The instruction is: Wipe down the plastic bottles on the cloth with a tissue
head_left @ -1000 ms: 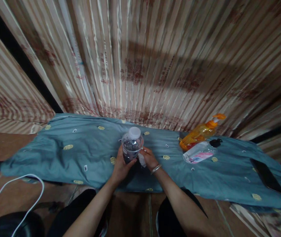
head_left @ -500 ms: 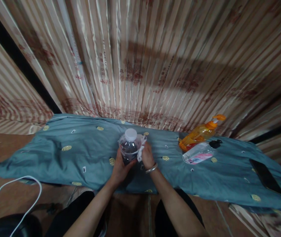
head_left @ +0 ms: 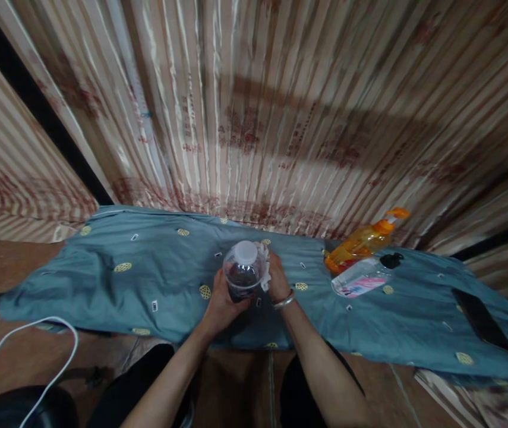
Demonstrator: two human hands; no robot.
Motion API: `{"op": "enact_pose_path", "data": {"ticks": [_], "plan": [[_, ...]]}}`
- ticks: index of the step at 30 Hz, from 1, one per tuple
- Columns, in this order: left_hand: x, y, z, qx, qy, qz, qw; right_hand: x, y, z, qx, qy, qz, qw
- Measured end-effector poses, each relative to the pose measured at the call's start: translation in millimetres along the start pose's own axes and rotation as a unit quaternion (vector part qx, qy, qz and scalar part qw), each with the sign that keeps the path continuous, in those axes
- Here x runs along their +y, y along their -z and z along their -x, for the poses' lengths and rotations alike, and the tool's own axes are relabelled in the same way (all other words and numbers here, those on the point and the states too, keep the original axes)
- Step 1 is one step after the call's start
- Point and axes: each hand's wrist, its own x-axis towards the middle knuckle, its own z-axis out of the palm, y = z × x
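A clear plastic bottle point(head_left: 241, 274) with a white cap stands upright on the teal patterned cloth point(head_left: 155, 273), near its front edge. My left hand point(head_left: 221, 302) grips the bottle's lower left side. My right hand point(head_left: 277, 278), with a metal bangle at the wrist, presses a small white tissue point(head_left: 264, 263) against the bottle's upper right side.
An orange pump bottle point(head_left: 363, 241) and a clear bottle with a pink label and black cap point(head_left: 360, 276) lie on the cloth to the right. A dark phone point(head_left: 480, 318) lies at far right. A white cable point(head_left: 22, 339) loops on the floor at left. Striped curtains hang behind.
My right hand has moved with the tissue from the bottle's lower right side up to its shoulder near the cap. My left hand keeps its grip on the bottle.
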Motion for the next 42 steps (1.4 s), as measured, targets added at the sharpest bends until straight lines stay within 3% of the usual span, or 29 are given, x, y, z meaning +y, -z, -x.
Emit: {"op": "enact_pose_path", "data": {"ticks": [5,8,14,17,19,23,28,32,36,39,42], "plan": [[10.0,5.6,-5.9,0.013,0.022,-0.009,1.000,18.9,-23.5,21.6,-0.012,-0.028,0.003,1.000],[15.1,11.9,-11.7,0.032,0.031,-0.012,0.999,18.1,-25.8,30.4,-0.010,-0.049,-0.006,0.999],[22.5,22.3,-16.7,0.023,0.025,0.001,0.999,-29.1,-15.7,21.9,0.046,-0.075,-0.084,0.993],[26.7,19.2,-15.9,-0.003,0.007,0.013,1.000,-57.5,-8.7,12.7,0.071,-0.050,-0.110,0.990],[27.6,14.6,-14.7,-0.018,0.000,0.019,1.000,-63.4,-6.0,7.1,0.062,-0.040,-0.116,0.990],[23.3,8.2,-11.8,-0.030,-0.001,0.027,0.999,-40.7,-11.0,5.6,0.016,-0.089,-0.065,0.994],[17.8,15.1,-10.9,0.009,0.021,0.014,1.000,-10.9,-25.0,24.5,-0.010,-0.110,-0.040,0.993],[19.9,28.9,-13.1,0.047,0.039,-0.006,0.998,-9.8,-31.3,35.8,-0.012,-0.118,-0.055,0.991],[22.4,42.9,-14.5,0.078,0.063,-0.013,0.995,-10.2,-40.8,39.6,0.025,-0.162,-0.106,0.981],[24.5,47.1,-14.2,0.070,0.070,0.000,0.995,-12.9,-45.3,37.6,0.044,-0.198,-0.146,0.968],[27.9,44.1,-12.6,0.039,0.061,0.016,0.997,-25.1,-40.8,27.4,0.040,-0.179,-0.163,0.969]]}}
